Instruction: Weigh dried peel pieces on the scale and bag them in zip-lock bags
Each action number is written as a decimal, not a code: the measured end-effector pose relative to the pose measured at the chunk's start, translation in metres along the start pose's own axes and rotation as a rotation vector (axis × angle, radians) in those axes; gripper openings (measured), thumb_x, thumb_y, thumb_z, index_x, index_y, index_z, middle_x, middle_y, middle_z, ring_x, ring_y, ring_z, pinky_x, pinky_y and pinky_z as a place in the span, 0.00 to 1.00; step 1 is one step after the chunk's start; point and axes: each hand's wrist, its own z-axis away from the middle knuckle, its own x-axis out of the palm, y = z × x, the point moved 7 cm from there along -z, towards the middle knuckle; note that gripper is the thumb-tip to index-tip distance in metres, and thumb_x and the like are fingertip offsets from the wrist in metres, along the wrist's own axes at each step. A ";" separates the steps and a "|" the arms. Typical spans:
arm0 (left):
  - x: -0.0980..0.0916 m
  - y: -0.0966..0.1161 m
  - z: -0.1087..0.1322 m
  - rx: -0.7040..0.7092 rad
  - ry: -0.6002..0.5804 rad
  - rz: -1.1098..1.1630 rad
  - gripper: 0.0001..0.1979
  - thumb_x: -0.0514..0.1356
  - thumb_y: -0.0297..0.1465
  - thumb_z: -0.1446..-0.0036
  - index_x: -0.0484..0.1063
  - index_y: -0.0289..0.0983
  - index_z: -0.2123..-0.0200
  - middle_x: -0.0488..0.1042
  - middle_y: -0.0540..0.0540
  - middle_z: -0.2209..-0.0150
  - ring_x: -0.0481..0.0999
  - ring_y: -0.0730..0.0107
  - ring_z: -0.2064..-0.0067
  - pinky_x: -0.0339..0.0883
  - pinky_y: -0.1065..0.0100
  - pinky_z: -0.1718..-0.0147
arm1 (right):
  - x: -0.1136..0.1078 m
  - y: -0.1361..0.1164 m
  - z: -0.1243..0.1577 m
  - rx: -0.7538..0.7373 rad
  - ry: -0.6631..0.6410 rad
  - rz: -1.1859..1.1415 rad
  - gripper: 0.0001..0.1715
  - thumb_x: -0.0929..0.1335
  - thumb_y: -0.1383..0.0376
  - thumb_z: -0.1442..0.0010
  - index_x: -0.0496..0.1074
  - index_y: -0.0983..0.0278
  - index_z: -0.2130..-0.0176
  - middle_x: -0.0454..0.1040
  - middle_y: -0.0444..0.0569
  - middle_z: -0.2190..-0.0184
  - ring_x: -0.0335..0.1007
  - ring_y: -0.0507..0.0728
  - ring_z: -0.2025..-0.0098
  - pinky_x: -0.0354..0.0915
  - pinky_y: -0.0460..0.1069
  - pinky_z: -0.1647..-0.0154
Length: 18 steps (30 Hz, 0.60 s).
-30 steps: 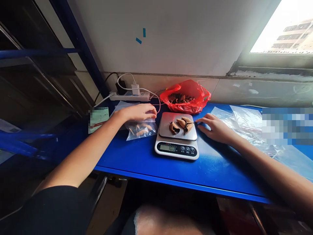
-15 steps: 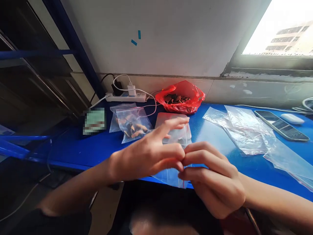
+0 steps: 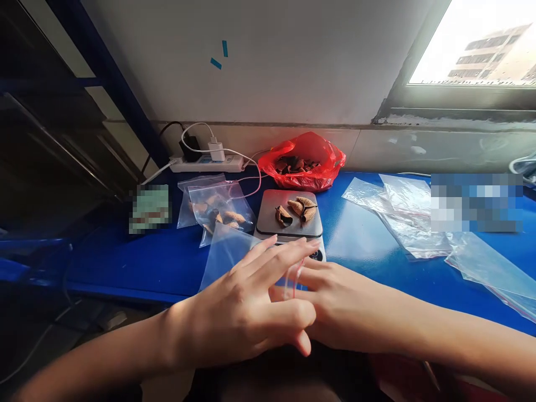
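Observation:
A clear zip bag [image 3: 224, 251] with a red line at its mouth lies under and around my hands at the table's front. My left hand [image 3: 251, 304] holds it near the mouth, thumb and index bent together, other fingers stretched out. My right hand [image 3: 335, 298] reaches left with straight fingers at the bag's mouth; the red line crosses them, and their tips are hidden behind my left hand. Just beyond, brown, rough-skinned dried husk pieces [image 3: 302, 209] lie on the metal plate of a small kitchen scale [image 3: 266, 223]. My left fingers cover part of the scale's front.
Behind the scale stands an open red plastic bag [image 3: 301, 181] of dark brown pieces. A filled zip bag [image 3: 221, 209] lies to the left, near a power strip [image 3: 234, 163] with cables. Several flat clear bags [image 3: 408, 223] lie at right on the blue table [image 3: 121, 262].
My hands have come lower and nearer, uncovering the scale and the husk pieces on it. My right fingers have straightened and moved left into the bag's mouth. The bag has swung out leftward.

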 end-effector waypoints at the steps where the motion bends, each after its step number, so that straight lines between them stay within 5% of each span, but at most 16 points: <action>1: 0.001 0.003 0.002 0.044 0.009 -0.024 0.14 0.63 0.45 0.42 0.74 0.45 0.58 0.58 0.38 0.33 0.66 0.46 0.37 0.56 0.39 0.37 | 0.004 -0.003 -0.001 0.002 -0.041 0.022 0.09 0.67 0.66 0.37 0.73 0.62 0.55 0.77 0.52 0.56 0.71 0.59 0.51 0.69 0.54 0.48; 5: 0.000 0.002 0.008 0.091 0.012 -0.106 0.39 0.66 0.53 0.50 0.59 0.43 0.40 0.64 0.29 0.38 0.66 0.41 0.37 0.63 0.39 0.42 | -0.003 -0.005 -0.005 0.096 -0.029 -0.085 0.15 0.69 0.64 0.39 0.73 0.63 0.52 0.76 0.54 0.52 0.71 0.57 0.47 0.69 0.51 0.46; 9: -0.011 -0.018 0.012 -0.009 0.047 -0.049 0.39 0.66 0.43 0.45 0.51 0.49 0.35 0.68 0.40 0.40 0.70 0.51 0.41 0.67 0.51 0.43 | -0.030 0.008 -0.008 0.086 0.137 -0.131 0.17 0.68 0.66 0.39 0.70 0.61 0.49 0.76 0.51 0.50 0.71 0.56 0.47 0.67 0.51 0.44; 13: -0.031 -0.056 0.017 -0.253 0.121 0.139 0.47 0.68 0.42 0.48 0.42 0.53 0.33 0.65 0.41 0.39 0.74 0.53 0.46 0.74 0.54 0.49 | -0.057 0.068 -0.001 0.311 0.311 0.239 0.14 0.68 0.59 0.37 0.72 0.60 0.52 0.77 0.54 0.56 0.72 0.62 0.53 0.66 0.59 0.52; 18: -0.045 -0.087 0.013 -0.386 0.176 0.269 0.50 0.70 0.43 0.51 0.42 0.56 0.34 0.62 0.40 0.38 0.74 0.50 0.47 0.74 0.50 0.51 | -0.046 0.127 0.011 0.518 0.116 0.321 0.24 0.70 0.51 0.41 0.73 0.56 0.47 0.77 0.52 0.56 0.68 0.66 0.51 0.63 0.62 0.52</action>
